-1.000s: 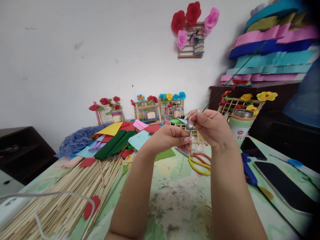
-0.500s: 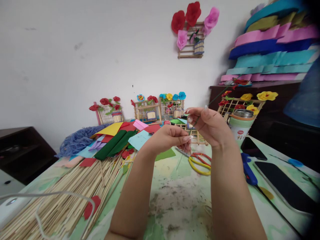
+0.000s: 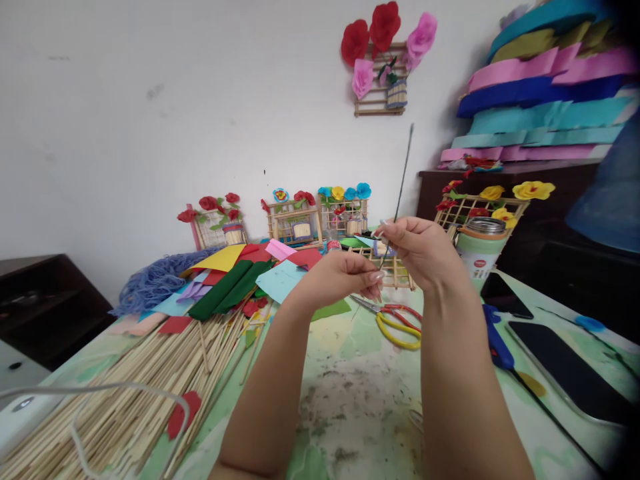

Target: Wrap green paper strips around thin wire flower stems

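Note:
Between my hands stands a thin dark green floral wire (image 3: pixel 404 172), nearly upright and leaning a little right at its top. My left hand (image 3: pixel 345 277) pinches its lower part between thumb and fingertips. Just above, the fingertips of my right hand (image 3: pixel 417 248) are closed on the same wire. Scissors (image 3: pixel 400 327) with red and yellow handles lie on the table under my hands, blades pointing left. Behind them is a small bamboo lattice (image 3: pixel 397 275), partly covered by my right hand.
Bamboo sticks (image 3: pixel 115 393), coloured paper sheets (image 3: pixel 285 280) and blue yarn (image 3: pixel 155 280) cover the left side. On the right are a blue glue gun (image 3: pixel 497 343), two phones, including a large one (image 3: pixel 560 367), and an uncapped flask (image 3: pixel 481 250). Several flower-decorated lattices (image 3: pixel 295 220) line the wall.
The wire has swung from slanting right to nearly upright. My right hand's fingers have closed from a looser pose onto it, while my left hand stays about where it was.

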The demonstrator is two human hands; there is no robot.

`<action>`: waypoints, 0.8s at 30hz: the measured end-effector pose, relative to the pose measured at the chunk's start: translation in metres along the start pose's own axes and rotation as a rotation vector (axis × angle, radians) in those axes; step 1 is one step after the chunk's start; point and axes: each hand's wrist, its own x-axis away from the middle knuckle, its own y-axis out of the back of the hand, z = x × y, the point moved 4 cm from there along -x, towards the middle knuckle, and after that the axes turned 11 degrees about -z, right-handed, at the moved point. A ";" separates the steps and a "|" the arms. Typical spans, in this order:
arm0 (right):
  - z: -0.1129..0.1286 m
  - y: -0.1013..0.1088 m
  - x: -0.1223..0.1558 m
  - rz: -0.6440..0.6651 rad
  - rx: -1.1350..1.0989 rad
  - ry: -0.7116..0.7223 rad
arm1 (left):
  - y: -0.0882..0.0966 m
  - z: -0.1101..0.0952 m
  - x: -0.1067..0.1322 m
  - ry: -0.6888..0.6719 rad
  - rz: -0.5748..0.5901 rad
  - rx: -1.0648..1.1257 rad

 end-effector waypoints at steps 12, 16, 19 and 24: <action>0.007 -0.005 0.004 0.092 0.000 0.145 | 0.021 0.007 -0.003 -0.003 -0.131 0.017; 0.008 -0.004 0.004 0.054 0.092 0.164 | 0.019 0.006 -0.002 -0.012 -0.127 -0.088; 0.005 -0.003 0.002 -0.050 0.157 0.149 | 0.017 0.004 -0.001 -0.046 -0.167 -0.244; -0.005 0.000 -0.005 -0.263 0.171 0.109 | 0.024 -0.003 0.004 -0.181 -0.221 -0.419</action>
